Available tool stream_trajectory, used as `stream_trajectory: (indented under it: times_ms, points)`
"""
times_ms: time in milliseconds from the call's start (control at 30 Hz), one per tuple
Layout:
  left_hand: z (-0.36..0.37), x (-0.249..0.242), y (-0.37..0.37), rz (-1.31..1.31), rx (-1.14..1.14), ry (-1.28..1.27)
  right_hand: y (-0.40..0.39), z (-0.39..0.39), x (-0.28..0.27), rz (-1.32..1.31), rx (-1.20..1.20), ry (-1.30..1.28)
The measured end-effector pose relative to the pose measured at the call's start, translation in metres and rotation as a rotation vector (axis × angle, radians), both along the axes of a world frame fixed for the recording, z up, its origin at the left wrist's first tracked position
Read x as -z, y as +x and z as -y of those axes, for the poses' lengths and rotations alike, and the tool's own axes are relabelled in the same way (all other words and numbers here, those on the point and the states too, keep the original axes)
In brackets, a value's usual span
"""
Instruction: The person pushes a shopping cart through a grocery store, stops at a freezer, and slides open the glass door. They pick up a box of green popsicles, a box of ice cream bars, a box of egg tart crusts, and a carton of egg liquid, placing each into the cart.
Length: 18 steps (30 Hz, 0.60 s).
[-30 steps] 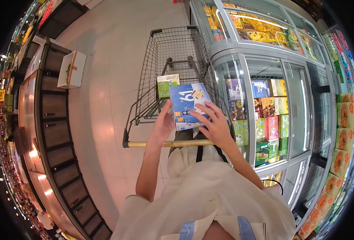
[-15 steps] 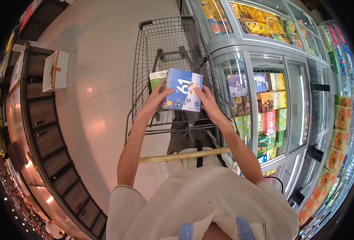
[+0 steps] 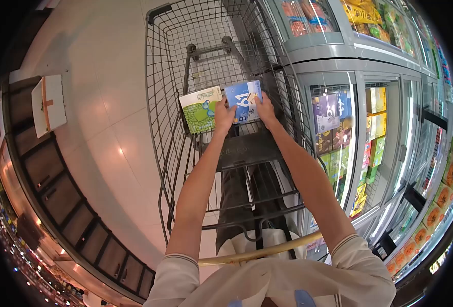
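Blue box (image 3: 244, 102) marked "61" — pinched between left hand (image 3: 225, 115) and right hand (image 3: 265, 109), one on each side, inside the wire cart (image 3: 160, 92). Green-and-white box (image 3: 201, 111) just beside it at 9 o'clock. Wooden handle (image 3: 262, 249) at 6 o'clock; glass-doored freezer (image 3: 357, 66) at 3 o'clock.

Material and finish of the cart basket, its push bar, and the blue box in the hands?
Cart basket: dark metal wire, probably coated; thin crossing rods, little shine.
Push bar: could be wood or wood-look plastic; yellowish-tan, smooth, slightly glossy.
Blue box: likely printed cardboard; flat panel, straight edges, crisp graphics. Coating unclear.
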State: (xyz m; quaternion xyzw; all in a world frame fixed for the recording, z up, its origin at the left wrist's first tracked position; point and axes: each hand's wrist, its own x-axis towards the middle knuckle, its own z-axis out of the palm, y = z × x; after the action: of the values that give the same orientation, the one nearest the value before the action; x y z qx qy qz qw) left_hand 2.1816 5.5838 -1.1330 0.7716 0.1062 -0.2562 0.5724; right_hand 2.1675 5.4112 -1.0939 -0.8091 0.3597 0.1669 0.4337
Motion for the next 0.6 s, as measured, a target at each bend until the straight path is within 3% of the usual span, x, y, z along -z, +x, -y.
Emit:
stream_trajectory:
  times_ms: [100, 267, 333, 467, 600]
  points:
    - [0.007, 0.031, -0.004, -0.016, -0.048, -0.04, 0.006, -0.003, 0.03, 0.009, -0.031, -0.068]
    - [0.004, 0.018, 0.003, 0.03, 0.164, 0.223, 0.01, -0.008, 0.041, -0.175, -0.056, -0.031]
    - [0.006, 0.012, -0.001, 0.016, 0.094, 0.218, 0.004, -0.013, 0.052, -0.156, -0.149, -0.113]
    - [0.014, -0.005, -0.008, 0.087, 0.143, 0.383, 0.007, -0.025, 0.033, -0.25, -0.136, -0.139]
    - [0.024, -0.017, -0.017, 0.174, 0.177, 0.28, -0.006, -0.019, -0.002, -0.138, -0.198, -0.045]
